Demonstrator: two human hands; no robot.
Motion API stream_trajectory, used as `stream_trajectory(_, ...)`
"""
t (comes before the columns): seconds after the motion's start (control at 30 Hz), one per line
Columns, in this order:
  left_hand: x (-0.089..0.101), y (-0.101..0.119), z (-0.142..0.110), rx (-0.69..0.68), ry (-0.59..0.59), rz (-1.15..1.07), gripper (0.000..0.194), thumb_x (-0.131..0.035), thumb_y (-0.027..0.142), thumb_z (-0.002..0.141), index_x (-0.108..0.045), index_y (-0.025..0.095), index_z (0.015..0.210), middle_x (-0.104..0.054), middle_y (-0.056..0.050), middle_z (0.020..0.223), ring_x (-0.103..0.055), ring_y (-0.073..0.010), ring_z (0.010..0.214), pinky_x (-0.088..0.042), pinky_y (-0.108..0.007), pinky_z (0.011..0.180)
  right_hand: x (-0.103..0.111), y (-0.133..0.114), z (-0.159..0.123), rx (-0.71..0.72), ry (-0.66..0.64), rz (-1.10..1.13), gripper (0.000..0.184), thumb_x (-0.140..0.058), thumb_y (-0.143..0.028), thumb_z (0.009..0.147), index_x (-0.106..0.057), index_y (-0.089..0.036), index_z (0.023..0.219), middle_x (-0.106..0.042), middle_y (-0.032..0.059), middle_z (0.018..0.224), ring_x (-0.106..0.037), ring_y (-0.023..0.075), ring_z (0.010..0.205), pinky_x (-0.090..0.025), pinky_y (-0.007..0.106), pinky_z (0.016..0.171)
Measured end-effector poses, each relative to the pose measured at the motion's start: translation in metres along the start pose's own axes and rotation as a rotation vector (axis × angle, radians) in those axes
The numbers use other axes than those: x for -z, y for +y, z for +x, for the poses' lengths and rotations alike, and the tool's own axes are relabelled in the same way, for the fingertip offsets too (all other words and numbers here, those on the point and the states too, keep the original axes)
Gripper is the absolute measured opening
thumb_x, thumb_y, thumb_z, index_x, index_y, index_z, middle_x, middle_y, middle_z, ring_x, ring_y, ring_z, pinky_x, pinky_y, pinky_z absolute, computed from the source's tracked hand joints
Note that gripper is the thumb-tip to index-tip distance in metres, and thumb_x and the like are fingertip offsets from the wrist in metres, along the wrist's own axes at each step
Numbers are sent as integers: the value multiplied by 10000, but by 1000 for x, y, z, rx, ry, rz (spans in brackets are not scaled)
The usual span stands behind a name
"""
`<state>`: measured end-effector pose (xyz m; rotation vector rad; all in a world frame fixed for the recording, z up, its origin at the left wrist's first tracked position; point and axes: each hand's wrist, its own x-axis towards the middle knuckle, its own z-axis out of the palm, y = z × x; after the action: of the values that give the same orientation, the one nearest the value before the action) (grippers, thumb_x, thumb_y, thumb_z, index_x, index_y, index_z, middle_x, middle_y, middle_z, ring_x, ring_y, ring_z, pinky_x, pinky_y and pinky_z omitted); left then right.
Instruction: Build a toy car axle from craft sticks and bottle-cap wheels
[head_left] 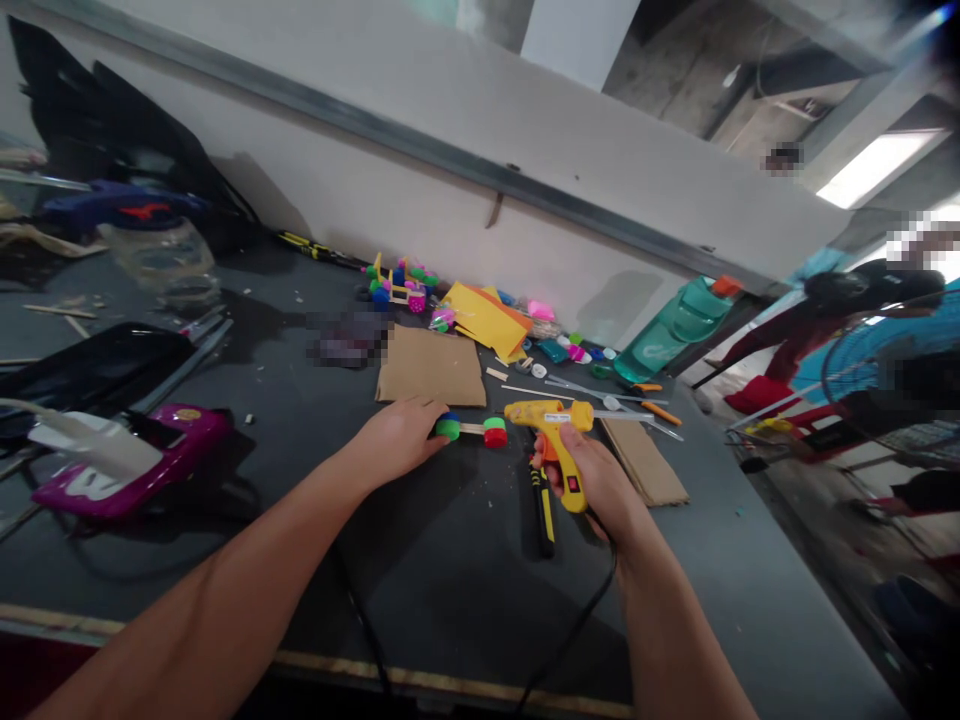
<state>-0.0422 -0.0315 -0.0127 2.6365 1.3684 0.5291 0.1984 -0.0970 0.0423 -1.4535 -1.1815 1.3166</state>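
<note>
My right hand (592, 470) is wrapped round the handle of a yellow glue gun (555, 420), with a clear glue stick out of its back. The nozzle points left, at a small toy car (471, 429) made of bottle caps and a wooden stick. Green, blue and red caps show at its ends. My left hand (401, 438) grips the car's left end, its fingers partly hiding it. Under the glue gun lies a black and yellow cutter or plier-like tool (543, 510), partly covered. A cardboard piece (431, 368) lies just beyond my left hand.
Another cardboard strip (643, 460) is at the right. Yellow paper (487, 318), bottle caps and finished cap toys (397, 285) line the wall. A green bottle (675, 330) leans there. A purple power strip (142, 460) with a white plug sits left; a black cord crosses the front edge.
</note>
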Motion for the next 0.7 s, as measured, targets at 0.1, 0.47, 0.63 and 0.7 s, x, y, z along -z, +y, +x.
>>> stream_trajectory(0.1,0,1,-1,3,7,-5,278,-550,322,838,-570,174,1073,-650,-88,1036,-602,-239,968,-458,-328,826,-1,4,-3,2,-3,-182,475,-483,-625,795,-609,-168,781,-620,36,697,-492,106,537,-368,219,472)
stream_trajectory(0.47,-1,0,-1,1,6,-10,289,-565,327,828,-578,167,1067,-647,-89,1018,-594,-239,955,-444,-329,809,-11,14,-3,20,-9,-526,517,-343,-609,862,-610,-166,874,-638,63,770,-539,147,606,-401,260,551)
stream_trajectory(0.63,-3,-2,-1,-11,18,-23,287,-569,330,824,-578,168,1061,-647,-85,1013,-595,-238,950,-443,-324,804,-12,12,-4,21,10,-612,505,-333,-599,867,-610,-178,822,-640,56,753,-557,153,616,-411,272,573)
stream_trajectory(0.7,-3,-2,-1,-11,22,-27,279,-568,326,825,-579,168,1056,-647,-84,1009,-595,-236,946,-442,-321,806,-13,11,-4,18,9,-623,501,-325,-593,872,-605,-178,837,-643,59,766,-559,156,623,-411,274,576)
